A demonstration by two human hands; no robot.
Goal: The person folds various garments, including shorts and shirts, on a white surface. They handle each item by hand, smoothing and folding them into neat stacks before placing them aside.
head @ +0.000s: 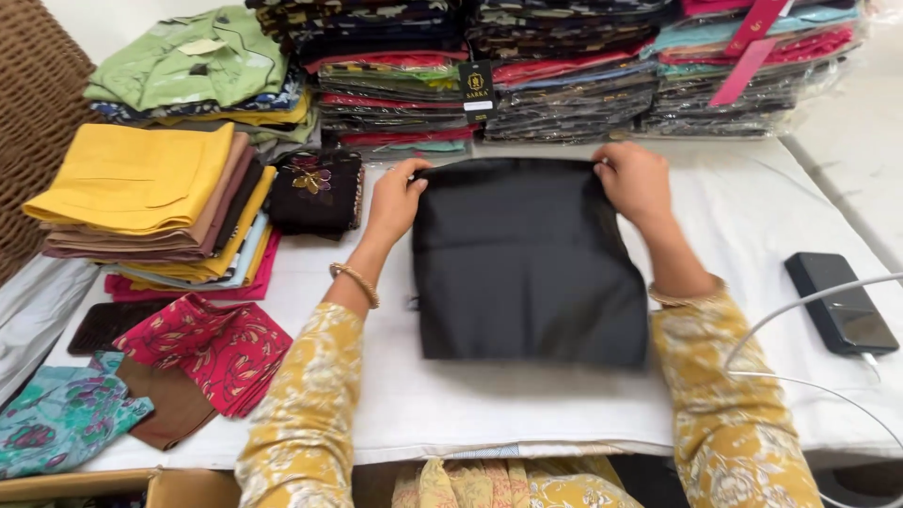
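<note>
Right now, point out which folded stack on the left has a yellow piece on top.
The folded stack left of the left hand; the one behind it is topped green.

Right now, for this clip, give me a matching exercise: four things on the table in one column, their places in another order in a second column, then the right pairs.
Things:
1. black cloth
2. phone
3. yellow folded cloth
4. red flowered cloth

Places:
A. on top of the pile at the left of the table
B. at the right edge, with a white cable plugged in
C. in the middle, its far corners held by the left hand and the right hand
D. near the front left, below the pile

Pairs: 1-C, 2-B, 3-A, 4-D
</note>
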